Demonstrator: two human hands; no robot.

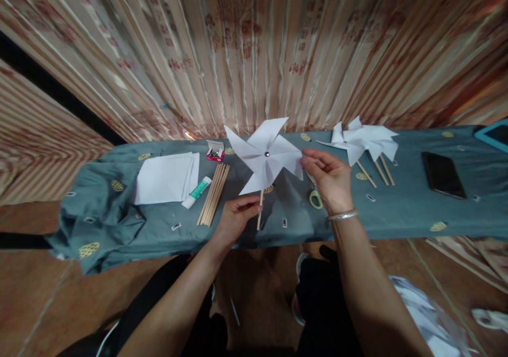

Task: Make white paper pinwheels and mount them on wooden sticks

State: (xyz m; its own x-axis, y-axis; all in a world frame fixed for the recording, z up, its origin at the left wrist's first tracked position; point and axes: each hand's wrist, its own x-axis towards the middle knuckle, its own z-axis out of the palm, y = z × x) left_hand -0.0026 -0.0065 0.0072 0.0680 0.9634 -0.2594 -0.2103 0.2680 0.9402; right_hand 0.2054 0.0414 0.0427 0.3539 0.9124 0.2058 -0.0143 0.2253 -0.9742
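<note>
My left hand (235,216) grips the wooden stick (260,214) of a white paper pinwheel (266,154), which it holds upright above the grey-green cloth (397,208). A metal pin sits at the pinwheel's centre. My right hand (330,179), with a silver bangle on the wrist, pinches the tip of the pinwheel's right blade. Just behind that hand lie green-handled scissors (316,198).
On the cloth from the left: a stack of white paper sheets (166,177), a glue stick (197,192), a bundle of wooden sticks (214,193), a small red pin box (215,151). Finished pinwheels (363,144) lie at the right, beyond them a dark phone (442,174). A curtain hangs behind.
</note>
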